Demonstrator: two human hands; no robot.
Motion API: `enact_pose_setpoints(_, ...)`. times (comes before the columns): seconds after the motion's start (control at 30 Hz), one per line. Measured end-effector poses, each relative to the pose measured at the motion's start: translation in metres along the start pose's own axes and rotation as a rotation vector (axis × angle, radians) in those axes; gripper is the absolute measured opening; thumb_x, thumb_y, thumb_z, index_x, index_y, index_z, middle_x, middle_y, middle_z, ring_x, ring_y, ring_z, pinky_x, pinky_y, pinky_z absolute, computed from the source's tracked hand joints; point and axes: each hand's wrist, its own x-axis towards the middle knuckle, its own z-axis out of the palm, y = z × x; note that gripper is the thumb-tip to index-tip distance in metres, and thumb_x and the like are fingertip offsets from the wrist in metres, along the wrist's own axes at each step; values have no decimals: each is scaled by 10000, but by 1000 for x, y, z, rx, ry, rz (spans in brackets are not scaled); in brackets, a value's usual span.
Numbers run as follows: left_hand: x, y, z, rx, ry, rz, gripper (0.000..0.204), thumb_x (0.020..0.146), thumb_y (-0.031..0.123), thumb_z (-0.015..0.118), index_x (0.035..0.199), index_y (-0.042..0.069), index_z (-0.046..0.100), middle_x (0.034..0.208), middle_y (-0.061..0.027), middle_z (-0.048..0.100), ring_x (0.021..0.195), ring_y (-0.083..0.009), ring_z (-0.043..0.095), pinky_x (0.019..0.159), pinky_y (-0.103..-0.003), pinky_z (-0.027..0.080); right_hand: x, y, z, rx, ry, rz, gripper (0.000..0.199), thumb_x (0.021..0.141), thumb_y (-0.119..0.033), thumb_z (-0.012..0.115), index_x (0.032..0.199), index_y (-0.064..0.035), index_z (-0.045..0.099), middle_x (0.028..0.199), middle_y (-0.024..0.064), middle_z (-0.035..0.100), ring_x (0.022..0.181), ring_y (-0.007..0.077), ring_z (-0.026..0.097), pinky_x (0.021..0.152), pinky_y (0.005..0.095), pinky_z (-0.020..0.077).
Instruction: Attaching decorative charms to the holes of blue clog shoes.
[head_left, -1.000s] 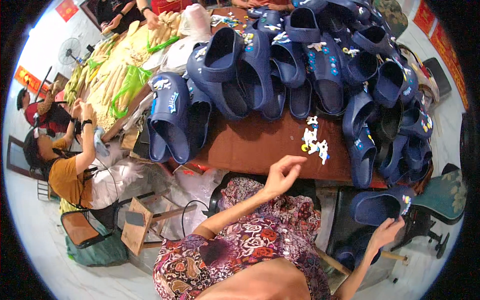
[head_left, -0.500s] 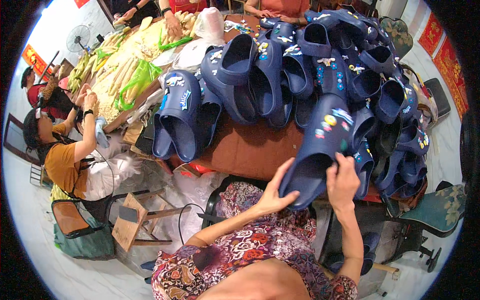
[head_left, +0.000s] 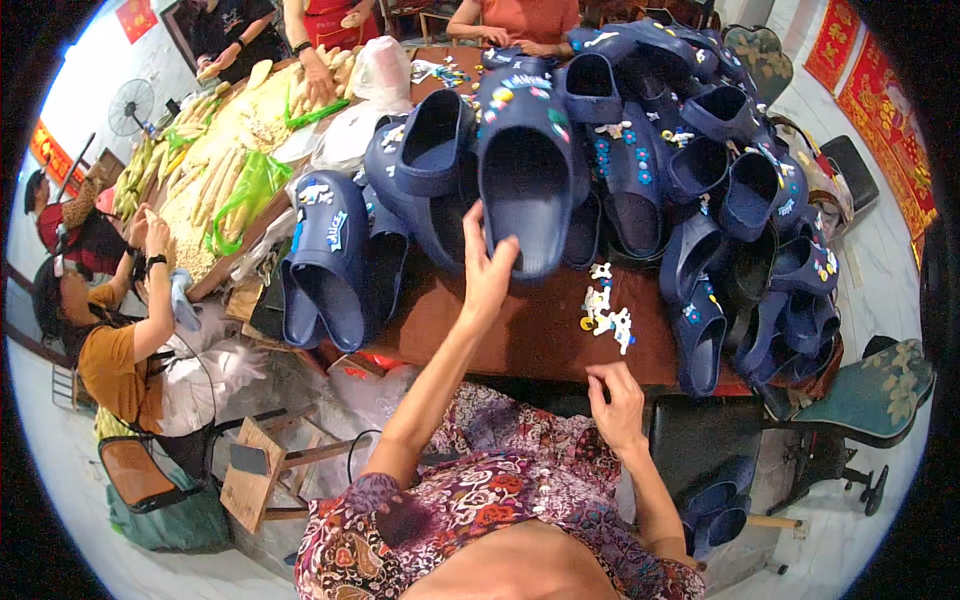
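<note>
My left hand point(head_left: 487, 268) is stretched forward and grips the heel end of a dark blue clog point(head_left: 525, 170) decorated with small coloured charms, holding it over the pile of clogs. My right hand point(head_left: 617, 408) hangs near the table's front edge with fingers loosely curled and nothing in it. Just beyond it, a small heap of white and yellow charms point(head_left: 606, 311) lies on the brown table point(head_left: 545, 335).
Several dark blue clogs point(head_left: 720, 190) are heaped across the table's far and right side; a pair point(head_left: 335, 265) lies at the left. More clogs point(head_left: 715, 500) sit on the floor beside a stool point(head_left: 705, 435). People at the left handle corn cobs point(head_left: 215, 175). A patterned chair point(head_left: 875, 395) stands right.
The charm-decorated clog, held in both hands before, has moved forward onto the pile in my left hand alone. My right hand has let go and dropped back to the table's edge.
</note>
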Motion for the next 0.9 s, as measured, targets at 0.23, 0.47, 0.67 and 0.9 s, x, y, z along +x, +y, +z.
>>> enact_pose_setpoints(0.23, 82, 4, 14, -312, 22, -251, 695, 902, 278, 602, 1458, 38, 262, 1362, -166, 451, 1188, -257, 522, 933, -457, 477, -57, 29, -9, -16, -61, 280, 104, 857, -28, 615, 959, -14, 635, 896, 127, 608, 782, 277, 637, 704, 363, 496)
enact_pose_setpoints(0.47, 61, -32, 27, -314, 44, -243, 707, 875, 114, 673, 1451, 28, 272, 1214, -111, 541, 1100, -228, 575, 867, -423, 507, -84, 32, 6, -35, -140, 292, 89, 876, -83, 606, 950, -38, 627, 902, 131, 596, 878, 348, 610, 754, 425, 486)
enact_pose_setpoints(0.67, 61, -45, 25, 22, 141, -90, 713, 845, 260, 775, 1321, -52, 347, 894, -91, 588, 733, -156, 594, 673, -288, 526, -99, 48, 19, -15, -141, 193, 111, 884, -125, 571, 963, -51, 598, 923, 136, 569, 906, 354, 586, 769, 441, 493)
enact_pose_setpoints(0.9, 71, -52, 1, 282, 59, -36, 680, 891, 324, 713, 1329, -110, 427, 1178, -150, 571, 1020, -209, 566, 871, -356, 475, -117, 75, 17, -118, -274, 265, 114, 863, -103, 573, 954, -36, 562, 918, 147, 552, 894, 350, 589, 747, 478, 488)
